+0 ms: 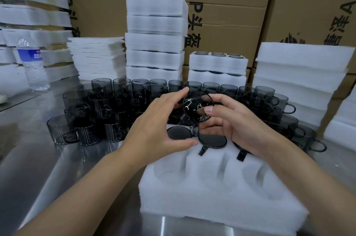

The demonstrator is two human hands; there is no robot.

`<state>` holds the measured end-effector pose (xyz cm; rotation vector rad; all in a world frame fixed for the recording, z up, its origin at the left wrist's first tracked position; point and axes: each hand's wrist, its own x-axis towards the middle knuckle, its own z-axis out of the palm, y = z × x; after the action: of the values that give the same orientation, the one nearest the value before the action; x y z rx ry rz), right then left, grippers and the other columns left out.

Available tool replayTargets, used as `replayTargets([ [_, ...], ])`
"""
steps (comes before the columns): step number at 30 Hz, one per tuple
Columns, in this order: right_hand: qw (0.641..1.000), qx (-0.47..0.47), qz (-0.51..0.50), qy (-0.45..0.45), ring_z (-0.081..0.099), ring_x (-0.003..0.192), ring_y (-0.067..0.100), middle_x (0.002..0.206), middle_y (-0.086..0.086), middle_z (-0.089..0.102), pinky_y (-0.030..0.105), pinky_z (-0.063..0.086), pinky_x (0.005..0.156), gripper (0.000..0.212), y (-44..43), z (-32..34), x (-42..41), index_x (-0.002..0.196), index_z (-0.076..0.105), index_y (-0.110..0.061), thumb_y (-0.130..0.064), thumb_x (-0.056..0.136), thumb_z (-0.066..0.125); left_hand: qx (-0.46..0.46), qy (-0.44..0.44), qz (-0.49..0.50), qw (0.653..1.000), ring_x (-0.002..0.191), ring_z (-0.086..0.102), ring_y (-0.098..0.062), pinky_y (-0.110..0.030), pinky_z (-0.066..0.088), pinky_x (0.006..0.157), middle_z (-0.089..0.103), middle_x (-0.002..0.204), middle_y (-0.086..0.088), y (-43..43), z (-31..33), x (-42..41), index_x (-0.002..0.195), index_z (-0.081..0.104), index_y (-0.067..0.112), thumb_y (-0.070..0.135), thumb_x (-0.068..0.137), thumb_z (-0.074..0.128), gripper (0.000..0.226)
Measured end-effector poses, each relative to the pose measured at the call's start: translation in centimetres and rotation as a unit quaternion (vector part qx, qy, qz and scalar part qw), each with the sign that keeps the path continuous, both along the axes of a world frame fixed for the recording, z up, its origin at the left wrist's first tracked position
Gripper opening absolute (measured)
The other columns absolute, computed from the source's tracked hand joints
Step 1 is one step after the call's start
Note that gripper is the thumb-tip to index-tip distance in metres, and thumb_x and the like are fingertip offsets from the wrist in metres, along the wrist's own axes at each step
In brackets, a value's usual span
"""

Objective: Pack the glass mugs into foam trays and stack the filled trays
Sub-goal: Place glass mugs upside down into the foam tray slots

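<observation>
One mug (193,105) in right hand (238,127), left hand (154,126) touching, over tray (212,199).

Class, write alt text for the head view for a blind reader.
A right hand grips a dark glass mug over a partly filled foam tray, the left hand touching its rim. Loose mugs and stacked trays stand behind.
</observation>
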<state>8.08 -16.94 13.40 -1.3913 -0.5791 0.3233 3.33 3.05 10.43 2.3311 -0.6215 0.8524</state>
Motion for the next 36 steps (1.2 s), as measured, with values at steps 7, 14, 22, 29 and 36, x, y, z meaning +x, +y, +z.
replayTargets([
  [7,1.0,0.007,0.027,-0.003,0.071,0.081,0.027,0.097,0.008,0.072,0.028,0.056,0.067,0.036,-0.12,0.0,-0.03,0.112,0.059,-0.013,-0.017,0.077,0.068,0.006,-0.007,0.006,1.0,0.12,0.04,0.0,-0.03,0.045,0.094,0.039,0.133,0.025,0.15,-0.1,-0.11,0.142,0.019,0.049,0.054,0.064,0.072,0.094],
  [14,0.999,-0.003,0.029,-0.029,0.071,0.084,0.025,0.099,0.002,0.072,0.026,0.055,0.065,0.045,-0.14,-0.16,0.06,0.115,0.061,-0.022,-0.017,0.072,0.073,0.007,-0.013,0.023,1.0,0.117,0.041,0.0,-0.025,0.043,0.09,0.041,0.129,0.024,0.02,-0.3,0.0,0.143,0.021,0.045,0.049,0.066,0.072,0.092],
  [22,0.976,-0.118,-0.021,-0.183,0.061,0.068,0.006,0.119,-0.011,0.057,0.022,0.052,0.068,0.064,0.07,0.1,-0.52,0.115,0.057,-0.05,-0.03,0.06,0.084,0.028,-0.017,0.024,0.999,0.111,0.042,-0.001,-0.023,0.043,0.089,0.037,0.126,0.03,0.09,-0.46,0.35,0.144,0.024,0.041,0.047,0.065,0.073,0.092],
  [29,0.961,-0.14,-0.051,-0.234,0.062,0.07,0.005,0.115,-0.019,0.061,0.02,0.052,0.067,0.06,0.17,0.04,-0.73,0.115,0.057,-0.046,-0.02,0.069,0.084,0.023,-0.005,0.019,1.0,0.113,0.041,0.003,-0.024,0.043,0.089,0.038,0.123,0.036,0.19,-0.57,0.55,0.143,0.022,0.046,0.046,0.065,0.073,0.093],
  [36,0.951,-0.176,-0.092,-0.237,0.063,0.068,0.007,0.109,-0.028,0.06,0.021,0.048,0.06,0.059,0.38,-0.1,-0.31,0.107,0.054,-0.055,-0.052,0.054,0.079,-0.057,0.014,-0.001,0.998,0.112,0.055,0.002,-0.025,0.052,0.083,0.055,0.124,0.028,0.21,-0.96,0.57,0.136,0.029,0.054,0.056,0.065,0.064,0.079],
])
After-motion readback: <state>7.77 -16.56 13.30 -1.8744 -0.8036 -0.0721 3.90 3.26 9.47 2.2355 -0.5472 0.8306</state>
